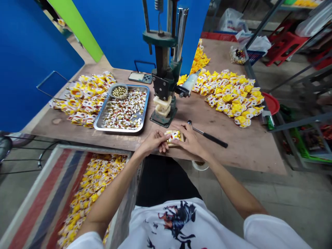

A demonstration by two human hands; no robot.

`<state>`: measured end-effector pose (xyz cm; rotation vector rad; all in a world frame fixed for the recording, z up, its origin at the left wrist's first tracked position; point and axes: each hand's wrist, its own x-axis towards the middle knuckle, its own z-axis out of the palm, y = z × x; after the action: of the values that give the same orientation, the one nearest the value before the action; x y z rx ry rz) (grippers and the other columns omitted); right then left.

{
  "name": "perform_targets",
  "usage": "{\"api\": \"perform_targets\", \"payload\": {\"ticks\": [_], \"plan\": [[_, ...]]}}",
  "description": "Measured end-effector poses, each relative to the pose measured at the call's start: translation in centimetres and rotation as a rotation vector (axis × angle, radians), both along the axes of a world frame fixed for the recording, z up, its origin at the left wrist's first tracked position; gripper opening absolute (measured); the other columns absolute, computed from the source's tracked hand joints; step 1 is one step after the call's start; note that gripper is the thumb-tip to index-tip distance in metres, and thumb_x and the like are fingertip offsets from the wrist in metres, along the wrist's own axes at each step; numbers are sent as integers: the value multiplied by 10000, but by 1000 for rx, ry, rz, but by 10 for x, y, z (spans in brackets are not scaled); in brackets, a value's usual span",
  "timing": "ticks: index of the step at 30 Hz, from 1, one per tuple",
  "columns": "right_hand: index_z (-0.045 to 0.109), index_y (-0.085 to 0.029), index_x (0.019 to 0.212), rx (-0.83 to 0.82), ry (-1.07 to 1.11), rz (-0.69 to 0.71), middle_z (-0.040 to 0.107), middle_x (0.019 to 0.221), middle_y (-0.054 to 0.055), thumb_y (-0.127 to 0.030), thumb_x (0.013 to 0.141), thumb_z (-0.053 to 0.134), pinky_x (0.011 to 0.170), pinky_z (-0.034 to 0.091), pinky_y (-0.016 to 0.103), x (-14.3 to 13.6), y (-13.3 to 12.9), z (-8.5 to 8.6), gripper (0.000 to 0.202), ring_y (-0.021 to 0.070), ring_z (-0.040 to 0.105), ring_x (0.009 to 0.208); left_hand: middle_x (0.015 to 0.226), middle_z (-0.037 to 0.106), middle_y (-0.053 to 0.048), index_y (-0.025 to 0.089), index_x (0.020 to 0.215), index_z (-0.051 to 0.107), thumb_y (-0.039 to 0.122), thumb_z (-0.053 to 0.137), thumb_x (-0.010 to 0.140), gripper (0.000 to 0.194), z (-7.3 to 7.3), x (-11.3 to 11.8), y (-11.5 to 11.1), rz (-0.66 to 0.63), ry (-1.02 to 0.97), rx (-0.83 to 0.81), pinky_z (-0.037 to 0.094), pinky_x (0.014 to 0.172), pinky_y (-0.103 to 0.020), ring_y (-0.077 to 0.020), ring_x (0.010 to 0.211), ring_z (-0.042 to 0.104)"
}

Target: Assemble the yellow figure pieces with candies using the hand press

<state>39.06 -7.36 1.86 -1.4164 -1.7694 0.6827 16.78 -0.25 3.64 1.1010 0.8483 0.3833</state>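
A small yellow-and-white figure (175, 135) lies on a pale block (180, 142) at the table's front edge. My left hand (157, 141) pinches the figure's left side between thumb and fingers. From the right, my right hand (190, 137) presses its thumb on the figure, with the fingers curled round the block's far side. Just beyond my hands stands a dark green hand press (164, 83) with cream-coloured blocks (162, 106) under its ram. A hammer with a black handle (215, 139) lies right of my right hand, its head close to my fingers.
Left of the press, a metal tray (121, 130) holds many small white-and-gold pieces and a bowl of gold beads (119, 91). Piles of figures lie left (85, 97) and right (230, 95). A phone (140, 77) lies behind. A striped-lined bin (46, 193) of figures stands below left.
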Motion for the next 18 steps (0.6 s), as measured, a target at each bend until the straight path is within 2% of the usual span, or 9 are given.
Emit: {"api": "perform_targets", "payload": {"ticks": [2, 4, 6, 8, 11, 12, 14, 16, 18], "plan": [[696, -355, 1481, -7, 42, 11, 642, 1400, 95, -523, 1016, 778, 1238, 475, 540, -2, -1, -4, 501, 324, 592, 1377, 581, 736, -75, 255, 813, 468, 746, 945, 711, 693, -4, 4, -3, 56, 17, 8, 359, 351, -217, -153, 374, 595], [755, -338, 1361, -23, 63, 20, 678, 1304, 90, -509, 1030, 758, 1213, 491, 548, -5, -4, -4, 372, 325, 616, 1323, 571, 725, -46, 275, 867, 430, 698, 939, 748, 672, -4, 3, -5, 67, 50, 23, 316, 357, -222, -150, 361, 568], [779, -323, 1289, -24, 63, 30, 675, 1293, 95, -506, 1032, 752, 1213, 493, 560, -3, -6, -2, 318, 331, 621, 1317, 592, 728, -23, 273, 950, 462, 627, 904, 822, 580, 0, -6, 4, 79, 94, 89, 308, 374, -239, -161, 366, 562], [751, -331, 1362, -27, 68, 39, 644, 1388, 105, -516, 1031, 750, 1234, 491, 561, 5, -7, 4, 379, 334, 607, 1373, 619, 718, 1, 251, 1031, 551, 566, 819, 915, 430, 8, -28, 26, 219, 183, 283, 357, 415, -263, -171, 405, 573], [709, -340, 1442, -5, 91, -66, 614, 1450, 117, -523, 1054, 711, 1194, 540, 535, 21, -9, 13, 429, 329, 615, 1391, 738, 703, -22, 230, 949, 687, 434, 764, 949, 218, 17, -77, 79, 543, 415, 801, 514, 621, -305, -191, 625, 646], [721, -337, 1421, 15, 94, -120, 623, 1425, 118, -520, 1062, 697, 1168, 559, 527, 26, -10, 15, 404, 326, 630, 1368, 805, 709, -47, 229, 890, 703, 382, 794, 910, 179, 18, -93, 97, 546, 489, 942, 546, 718, -330, -213, 721, 661], [758, -329, 1348, 43, 92, -191, 642, 1368, 114, -516, 1071, 682, 1133, 584, 514, 31, -11, 17, 343, 321, 653, 1330, 887, 694, -79, 231, 807, 710, 304, 814, 846, 133, 15, -118, 129, 433, 586, 1094, 555, 831, -370, -241, 802, 642], [775, -328, 1321, 26, 87, -193, 643, 1356, 112, -523, 1072, 676, 1103, 611, 500, 31, -13, 14, 331, 316, 670, 1308, 897, 675, -88, 236, 758, 698, 267, 788, 829, 119, 9, -131, 150, 274, 620, 1118, 550, 858, -390, -248, 795, 615], [785, -331, 1313, -3, 89, -180, 634, 1369, 112, -538, 1071, 673, 1060, 643, 489, 29, -15, 9, 338, 307, 692, 1265, 869, 669, -85, 243, 723, 679, 249, 754, 836, 136, 5, -137, 162, 178, 618, 1105, 547, 869, -391, -250, 790, 606]]}}
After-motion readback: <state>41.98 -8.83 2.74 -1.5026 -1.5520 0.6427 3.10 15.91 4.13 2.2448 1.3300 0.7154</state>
